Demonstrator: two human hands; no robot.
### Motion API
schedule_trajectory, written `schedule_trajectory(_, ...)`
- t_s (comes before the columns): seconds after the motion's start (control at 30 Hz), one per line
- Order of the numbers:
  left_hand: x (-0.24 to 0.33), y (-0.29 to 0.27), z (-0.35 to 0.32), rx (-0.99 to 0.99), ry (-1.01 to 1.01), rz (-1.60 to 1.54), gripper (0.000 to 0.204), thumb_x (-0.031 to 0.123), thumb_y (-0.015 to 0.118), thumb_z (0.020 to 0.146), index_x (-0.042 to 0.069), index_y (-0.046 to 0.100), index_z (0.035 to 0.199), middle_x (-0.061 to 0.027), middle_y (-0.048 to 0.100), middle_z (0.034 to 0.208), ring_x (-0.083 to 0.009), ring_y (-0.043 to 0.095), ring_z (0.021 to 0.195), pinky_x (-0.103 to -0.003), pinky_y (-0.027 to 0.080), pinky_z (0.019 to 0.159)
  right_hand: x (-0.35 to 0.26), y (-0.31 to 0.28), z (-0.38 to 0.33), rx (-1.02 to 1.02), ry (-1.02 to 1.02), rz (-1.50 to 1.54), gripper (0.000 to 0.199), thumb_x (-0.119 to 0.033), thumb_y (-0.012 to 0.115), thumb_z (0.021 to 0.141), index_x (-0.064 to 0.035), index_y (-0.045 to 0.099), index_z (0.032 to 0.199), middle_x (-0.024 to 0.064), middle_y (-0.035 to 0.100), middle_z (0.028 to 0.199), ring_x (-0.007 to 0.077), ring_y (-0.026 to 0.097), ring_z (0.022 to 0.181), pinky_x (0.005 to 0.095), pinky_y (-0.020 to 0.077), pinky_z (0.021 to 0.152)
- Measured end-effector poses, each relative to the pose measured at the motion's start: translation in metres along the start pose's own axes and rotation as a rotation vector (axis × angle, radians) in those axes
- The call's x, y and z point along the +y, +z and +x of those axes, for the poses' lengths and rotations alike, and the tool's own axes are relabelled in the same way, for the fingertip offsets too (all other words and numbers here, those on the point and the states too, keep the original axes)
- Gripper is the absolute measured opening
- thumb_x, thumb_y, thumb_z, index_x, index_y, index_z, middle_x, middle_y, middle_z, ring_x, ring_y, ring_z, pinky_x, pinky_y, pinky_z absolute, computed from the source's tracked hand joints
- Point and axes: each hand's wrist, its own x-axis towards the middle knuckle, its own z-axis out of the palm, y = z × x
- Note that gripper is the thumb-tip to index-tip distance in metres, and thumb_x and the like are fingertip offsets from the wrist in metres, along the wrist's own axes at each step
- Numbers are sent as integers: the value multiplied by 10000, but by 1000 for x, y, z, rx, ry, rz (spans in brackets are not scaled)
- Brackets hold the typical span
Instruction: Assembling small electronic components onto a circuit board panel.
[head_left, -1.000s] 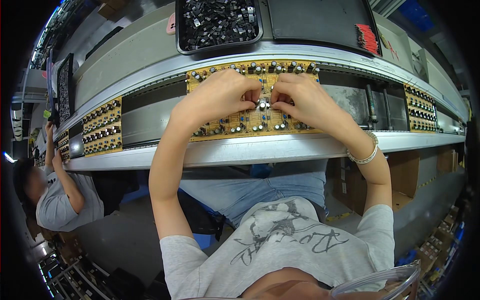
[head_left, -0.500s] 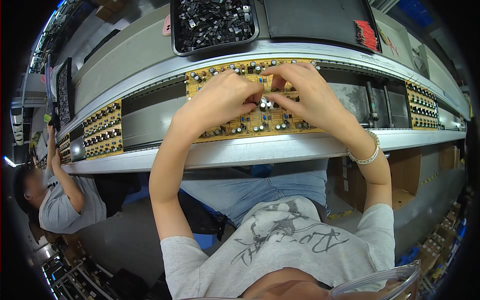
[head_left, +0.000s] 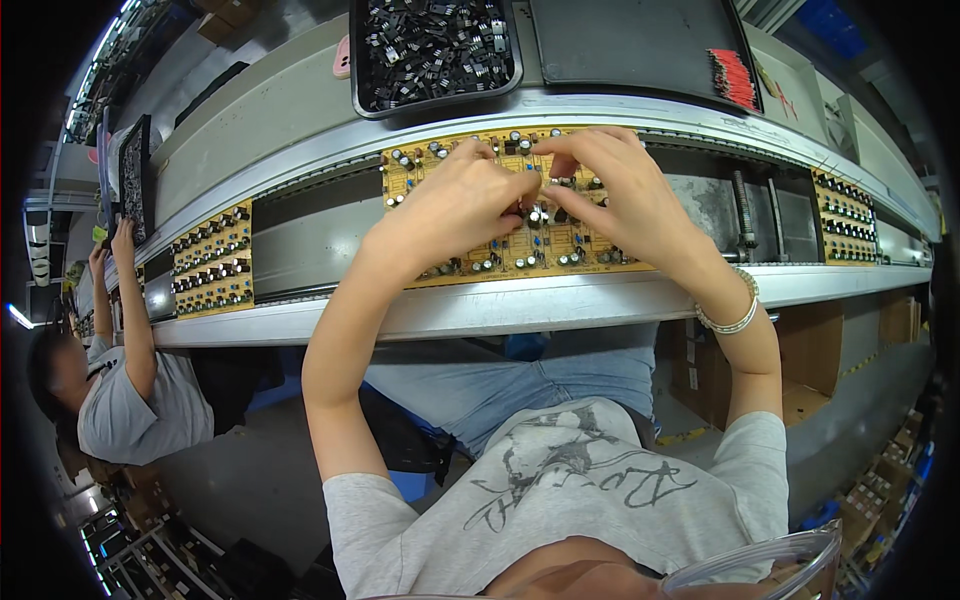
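Both hands work over a yellow circuit board [head_left: 590, 258] that lies between two metal rails and bears several rows of capacitors and other small parts. My left hand [head_left: 450, 205] is over the board's middle left, its fingertips drawn together low among the parts; whatever they pinch is hidden. From the other side, my right hand [head_left: 630, 190] arches over the board, thumb and index finger apart with a gap between them, the thumb close to a capacitor [head_left: 540, 212] near the middle. The fingers of both hands cover part of the board's centre.
Beyond the far rail stand a black tray [head_left: 519, 75] of three-legged black components and a dark flat tray [head_left: 630, 50] with red-tipped pieces [head_left: 733, 80]. More populated boards sit on the line, left [head_left: 212, 260] and right [head_left: 845, 220]. A co-worker [head_left: 150, 400] sits at left.
The boards at centre and left have shifted slightly right. My hands stay over the centre board, moving only a little. The co-worker's hands have risen toward a tray.
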Motion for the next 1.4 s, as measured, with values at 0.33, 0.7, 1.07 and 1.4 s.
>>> schedule_trajectory(0.33,-34,-29,-5,365,-213,-102,192,151,636,825,13,608,956,-105,619,832,-213,586,728,-310,447,709,47,15,64,-104,25,113,177,-117,609,846,-23,631,994,99,655,888,213,629,783,309,487,728)
schedule_trajectory(0.7,-102,-20,-13,597,-286,106,106,158,643,802,79,667,870,-73,591,802,-250,590,766,-364,459,699,71,61,131,-90,-187,-240,131,-132,668,777,-31,648,858,97,633,809,240,626,716,329,502,675)
schedule_trajectory(1.07,-93,-20,-12,792,-383,-198,71,64,562,880,-6,574,887,-130,658,803,-211,673,671,-309,497,585,64,70,134,-86,-66,-139,159,-156,695,749,-26,618,799,105,653,749,257,639,711,343,497,677)
schedule_trajectory(1.4,-102,-24,-12,844,-326,-623,99,17,583,855,-42,579,935,-102,677,942,-152,649,857,-262,507,775,57,75,136,-111,-68,-237,108,-147,672,745,-56,645,796,85,658,735,244,638,708,352,485,662)
